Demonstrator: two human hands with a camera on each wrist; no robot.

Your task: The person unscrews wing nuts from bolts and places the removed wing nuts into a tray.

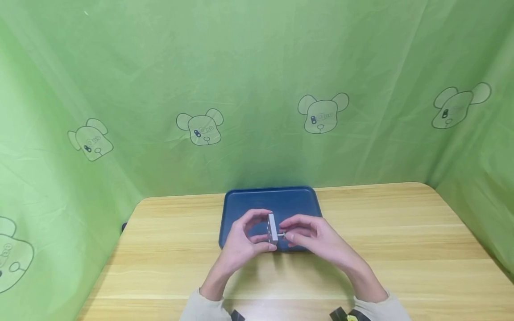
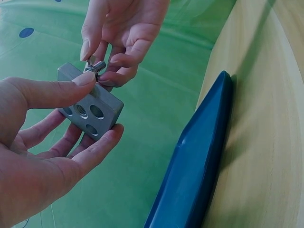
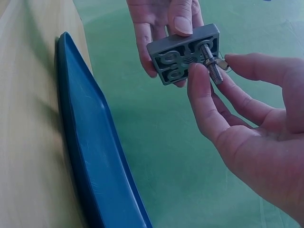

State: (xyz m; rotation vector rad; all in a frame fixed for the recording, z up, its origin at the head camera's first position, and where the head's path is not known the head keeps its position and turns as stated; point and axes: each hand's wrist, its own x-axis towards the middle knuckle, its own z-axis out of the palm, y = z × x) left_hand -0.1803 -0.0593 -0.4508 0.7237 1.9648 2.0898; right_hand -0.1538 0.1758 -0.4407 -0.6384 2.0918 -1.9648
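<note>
At the block (image 1: 273, 228), bolt (image 3: 215, 74) level, rightward.

My left grip (image 1: 241, 238) and right grip (image 1: 319, 238) face each other.
My left thumb (image 2: 52, 92) and fingers hold from opposite sides; my right thumb (image 3: 266, 69) and forefinger pinch close by, the other fingers bent. My forearms (image 1: 216, 280) slant inward.

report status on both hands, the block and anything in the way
Left hand gripping gray block by its edges. Right hand at wing nut. Bolt sticking out of block. Nothing seen blocking bolt's free end.
</note>
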